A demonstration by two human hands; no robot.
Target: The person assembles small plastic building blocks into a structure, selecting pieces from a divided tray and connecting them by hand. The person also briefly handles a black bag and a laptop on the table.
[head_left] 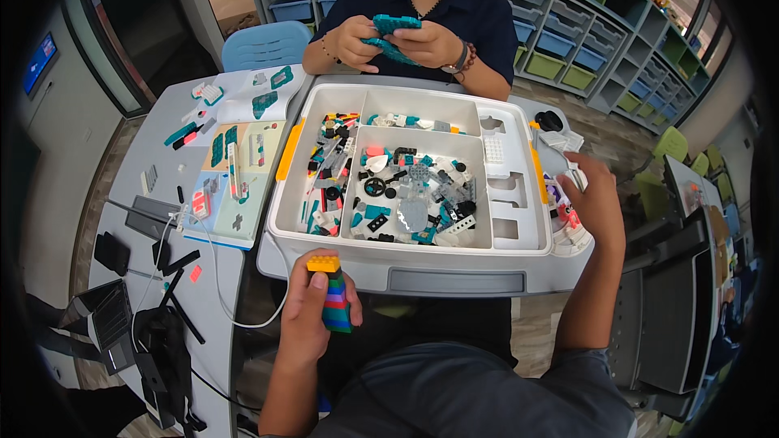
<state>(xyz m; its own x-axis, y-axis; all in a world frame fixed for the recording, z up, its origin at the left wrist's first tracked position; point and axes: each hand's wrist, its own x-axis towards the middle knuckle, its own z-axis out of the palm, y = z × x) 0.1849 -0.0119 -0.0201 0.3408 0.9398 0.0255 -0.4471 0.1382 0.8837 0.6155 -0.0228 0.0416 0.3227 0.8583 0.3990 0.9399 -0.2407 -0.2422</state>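
My left hand (307, 308) is closed around a stack of toy bricks (337, 300), held upright in front of the large white sorting tray (406, 245). The stack has a yellow brick on top, with black, green, blue, purple, red and teal layers below. My right hand (599, 199) is beyond the tray's right edge, its thumb and forefinger apart. Below its fingers, a small white container (574, 242) holds purple and coral pieces. A thin whitish piece (576, 172) shows between thumb and forefinger; whether they touch it is unclear.
Loose bricks, wheels and beams fill the tray's compartments. Across the table, a person's hands (398, 45) hold teal plates (395, 24). An open instruction booklet (258, 178) lies left of the tray, crossed by a white cable (223, 314). A black bag (162, 349) is at lower left.
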